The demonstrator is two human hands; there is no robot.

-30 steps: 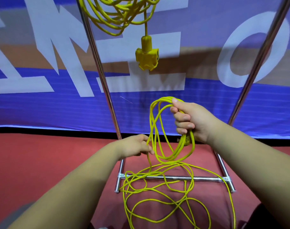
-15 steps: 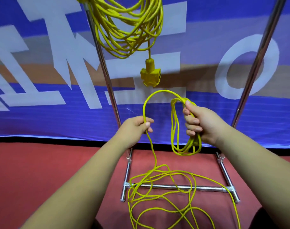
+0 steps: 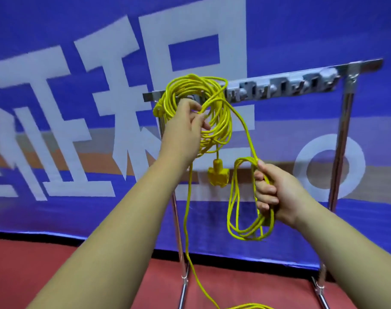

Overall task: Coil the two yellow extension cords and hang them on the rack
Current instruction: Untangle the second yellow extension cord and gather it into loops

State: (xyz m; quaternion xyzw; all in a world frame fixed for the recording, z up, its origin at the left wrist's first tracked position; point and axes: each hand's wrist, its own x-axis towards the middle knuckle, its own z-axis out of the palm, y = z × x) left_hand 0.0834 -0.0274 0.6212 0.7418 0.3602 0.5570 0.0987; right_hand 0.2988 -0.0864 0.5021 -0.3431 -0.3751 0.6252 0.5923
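Nearest the camera, the right hand (image 3: 277, 192) is still gripping the small bundle of loops of the second cord (image 3: 245, 159). Its fingers are curling tight round the strands, and the loops are hanging below the fist just as they were half a second ago. The left hand (image 3: 185, 126) is what is changing. Earlier it was level with the right hand and below the socket block (image 3: 218, 176). It is now reaching up to the height of the top bar (image 3: 279, 84) of the rack (image 3: 339, 152), drawing a long strand out from the right fist. Its fingers are curling in and pinching that strand at the tips. From there the cord is dropping past the left forearm to the red floor (image 3: 34, 282), where more is lying loose.

Just behind the left hand the first coil (image 3: 225, 123) is hanging from the bar's left end; whether the hand is touching it cannot be told. Its socket block is dangling between the two hands. The view is tilting upward too, so the bar and its hooks are now showing and the base crossbar is gone. A blue banner (image 3: 56, 219) is hanging behind.
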